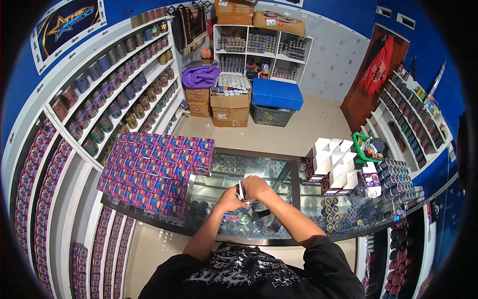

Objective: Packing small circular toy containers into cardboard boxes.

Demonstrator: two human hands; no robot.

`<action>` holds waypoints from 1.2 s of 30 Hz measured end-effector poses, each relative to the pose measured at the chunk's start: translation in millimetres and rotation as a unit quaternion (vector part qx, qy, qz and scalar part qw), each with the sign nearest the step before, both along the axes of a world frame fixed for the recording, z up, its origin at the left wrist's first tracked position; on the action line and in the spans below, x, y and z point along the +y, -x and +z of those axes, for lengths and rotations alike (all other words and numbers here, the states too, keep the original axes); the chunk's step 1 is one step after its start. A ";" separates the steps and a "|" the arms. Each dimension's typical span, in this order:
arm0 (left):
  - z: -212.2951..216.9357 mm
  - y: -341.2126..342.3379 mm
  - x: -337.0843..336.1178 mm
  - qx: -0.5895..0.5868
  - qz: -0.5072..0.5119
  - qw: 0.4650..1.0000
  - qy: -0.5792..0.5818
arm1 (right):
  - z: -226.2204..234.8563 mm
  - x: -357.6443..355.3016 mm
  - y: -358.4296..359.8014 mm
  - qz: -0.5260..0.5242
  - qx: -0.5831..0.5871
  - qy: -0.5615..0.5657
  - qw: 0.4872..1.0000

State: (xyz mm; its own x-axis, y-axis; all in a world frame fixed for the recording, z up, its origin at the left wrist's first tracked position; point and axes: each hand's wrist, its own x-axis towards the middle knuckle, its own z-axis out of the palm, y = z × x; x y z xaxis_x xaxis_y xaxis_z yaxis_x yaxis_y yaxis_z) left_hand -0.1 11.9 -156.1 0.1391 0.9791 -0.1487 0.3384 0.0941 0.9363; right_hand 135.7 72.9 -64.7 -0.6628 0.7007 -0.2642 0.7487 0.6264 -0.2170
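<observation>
Over the middle of the glass-topped display counter [279, 172], the left hand [230, 200] and the right hand [257, 188] meet, both closed together on a small flat white piece of folded card [241, 191] that stands on edge between them, just above the glass. Whether the fingers pinch it tightly cannot be told at this size. To the left on the counter lies a wide block of purple, pink and blue patterned boxes [157, 167], packed edge to edge in rows. To the right stands a cluster of open white cardboard boxes [334, 162], with rows of small dark round tins [393, 177] beyond them. Far across the tiled floor, a blue plastic crate lid [277, 93] rests on a dark basket beside stacked brown cartons [230, 107].
</observation>
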 end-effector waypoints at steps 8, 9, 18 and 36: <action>13.8 -0.4 -0.4 0.012 -0.011 1.000 0.026 | -1.8 3.0 3.7 0.003 -0.044 0.005 0.999; 13.6 0.2 -0.2 0.013 -0.011 1.000 0.026 | 1.6 3.1 3.2 -0.006 -0.042 0.013 0.999; 13.3 1.4 2.4 -0.017 -0.013 0.999 0.038 | 1.5 5.7 0.2 -0.043 -0.031 0.017 0.998; 2.0 3.1 -0.4 0.004 -0.018 1.000 -0.017 | 40.5 -22.5 -21.4 -0.053 0.154 0.066 0.985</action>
State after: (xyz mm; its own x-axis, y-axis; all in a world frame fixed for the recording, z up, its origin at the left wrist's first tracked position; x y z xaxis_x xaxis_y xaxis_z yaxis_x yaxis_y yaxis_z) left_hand -3.2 11.5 -154.1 0.1733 0.9779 -0.1172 0.3489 0.0504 0.9358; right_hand 157.2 50.3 -24.3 -0.6509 0.7431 -0.1555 0.6946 0.5002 -0.5171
